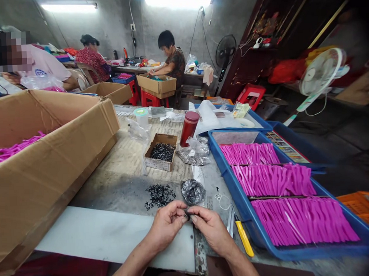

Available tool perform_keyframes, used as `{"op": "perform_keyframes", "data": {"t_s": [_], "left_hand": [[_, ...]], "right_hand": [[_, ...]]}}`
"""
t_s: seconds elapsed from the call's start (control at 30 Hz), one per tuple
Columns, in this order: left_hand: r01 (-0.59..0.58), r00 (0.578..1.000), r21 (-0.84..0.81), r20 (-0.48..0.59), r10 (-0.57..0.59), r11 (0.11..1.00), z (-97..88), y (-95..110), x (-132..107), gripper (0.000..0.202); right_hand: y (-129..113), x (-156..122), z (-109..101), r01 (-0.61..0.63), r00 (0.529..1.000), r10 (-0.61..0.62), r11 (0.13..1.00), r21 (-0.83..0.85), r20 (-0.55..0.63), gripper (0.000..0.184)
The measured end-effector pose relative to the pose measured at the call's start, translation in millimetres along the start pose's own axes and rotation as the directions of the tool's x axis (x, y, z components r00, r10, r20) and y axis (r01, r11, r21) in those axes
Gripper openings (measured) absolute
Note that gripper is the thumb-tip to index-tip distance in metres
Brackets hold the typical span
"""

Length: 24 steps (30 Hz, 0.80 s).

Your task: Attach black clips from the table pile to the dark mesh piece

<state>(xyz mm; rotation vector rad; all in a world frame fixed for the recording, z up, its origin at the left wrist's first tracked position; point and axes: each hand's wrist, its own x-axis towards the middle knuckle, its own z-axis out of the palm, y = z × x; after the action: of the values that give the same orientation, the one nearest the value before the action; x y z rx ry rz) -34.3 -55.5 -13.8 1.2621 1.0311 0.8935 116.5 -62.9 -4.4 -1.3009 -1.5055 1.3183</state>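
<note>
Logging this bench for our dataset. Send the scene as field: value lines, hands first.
left hand: fingertips pinched at a small dark piece, mostly hidden
right hand: fingertips meeting the left's there
ahead: pile of black parts, dark plastic bag
farther: small carton of black pieces, red bottle
right side: yellow-handled tool, blue tray with three rows of magenta pieces
left side: large cardboard box
background: three other people

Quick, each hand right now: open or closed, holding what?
Left hand: closed, pinching a small dark part.
Right hand: closed, seemingly on the same part.
</note>
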Motion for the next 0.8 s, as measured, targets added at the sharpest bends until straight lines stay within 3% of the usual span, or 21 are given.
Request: {"op": "perform_keyframes", "data": {"t_s": [0.23,0.57,0.8], "left_hand": [[0.001,1.0,0.004,-0.008,-0.001,1.0,2.6,5.7,-1.1,0.017],[-0.007,1.0,0.038,-0.024,0.008,0.999,2.3,0.5,-1.8,0.019],[-0.013,1.0,0.083,-0.017,0.014,0.996,3.4,3.0,-3.3,0.018]], "right_hand": [[5.0,1.6,5.6,-0.117,0.991,0.13,0.958,0.262,-0.03,0.011],[5.1,-0.8,2.2,-0.09,0.995,0.095,0.988,0.128,-0.036,0.014],[6.3,2.0,4.8,-0.159,0.983,0.181,0.924,0.348,-0.032,0.016]]}}
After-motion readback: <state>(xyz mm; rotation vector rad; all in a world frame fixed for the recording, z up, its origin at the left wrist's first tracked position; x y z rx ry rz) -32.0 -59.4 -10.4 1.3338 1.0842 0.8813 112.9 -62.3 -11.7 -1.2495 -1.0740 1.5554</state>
